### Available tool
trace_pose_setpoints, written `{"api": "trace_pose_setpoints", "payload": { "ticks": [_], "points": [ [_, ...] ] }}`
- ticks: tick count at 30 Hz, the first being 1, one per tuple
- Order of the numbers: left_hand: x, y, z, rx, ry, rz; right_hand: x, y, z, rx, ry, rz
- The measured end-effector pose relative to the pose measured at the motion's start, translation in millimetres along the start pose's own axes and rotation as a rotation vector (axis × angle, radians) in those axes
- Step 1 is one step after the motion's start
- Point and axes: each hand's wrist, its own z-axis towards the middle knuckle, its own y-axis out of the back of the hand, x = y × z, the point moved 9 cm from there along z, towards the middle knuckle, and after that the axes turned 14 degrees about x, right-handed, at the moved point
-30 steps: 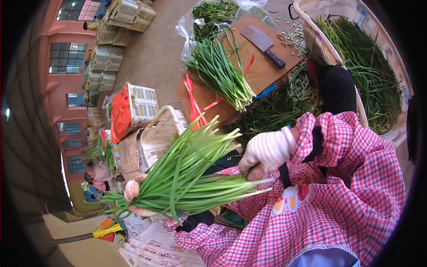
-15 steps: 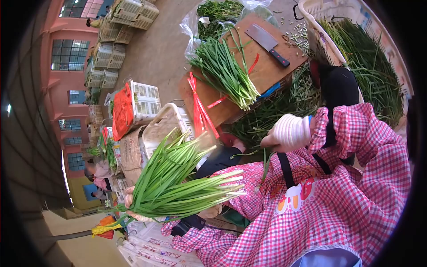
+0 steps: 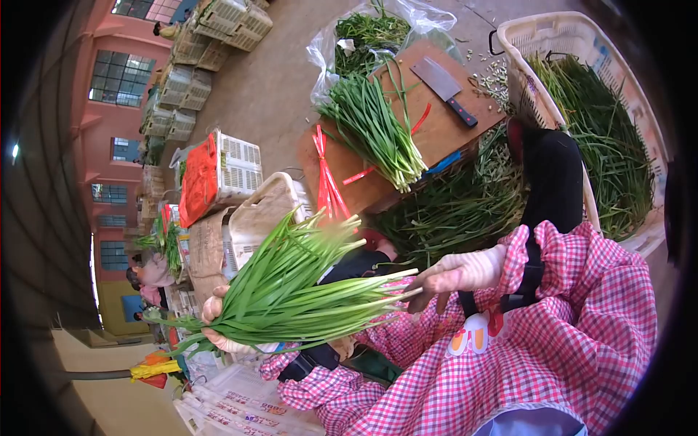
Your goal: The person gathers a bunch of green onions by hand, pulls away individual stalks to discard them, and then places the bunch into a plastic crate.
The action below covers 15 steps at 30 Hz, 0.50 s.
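Observation:
My left hand [image 3: 218, 320] is wrapped round the leafy end of a bunch of green chives [image 3: 291, 298], whose pale stem ends fan out to the right. My right hand [image 3: 462, 275] is at the lower stem tips, fingers close together; whether it pinches a stem is too small to tell. Beyond my hands, another chive bunch [image 3: 382, 131] lies on a brown board [image 3: 443, 142] over a strip of red tape. A cleaver [image 3: 445, 89] rests flat on the same board. Red ribbons [image 3: 327, 178] hang at the board's left edge.
A large white crate [image 3: 542, 94] of long greens stands at the right. Loose leaves [image 3: 458, 218] lie below the board. A plastic bag [image 3: 323, 62] of greens is behind it. Left are a crate with red plastic [image 3: 198, 182], stacked crates [image 3: 178, 87] and a person [image 3: 149, 272].
My right hand has moved down and left to the stem tips, and its fingers now show. My left hand still holds the chives. The whole view has shifted slightly.

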Motion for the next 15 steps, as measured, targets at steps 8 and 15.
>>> {"api": "trace_pose_setpoints", "payload": {
  "ticks": [8,15],
  "points": [
    [20,-30,9,-0.055,-0.136,-0.171,-21,18,28,-0.393,-0.072,0.146],
    [-11,119,-59,-0.396,-0.514,-0.647,-15,6,19,0.014,0.281,0.288]
  ]
}}
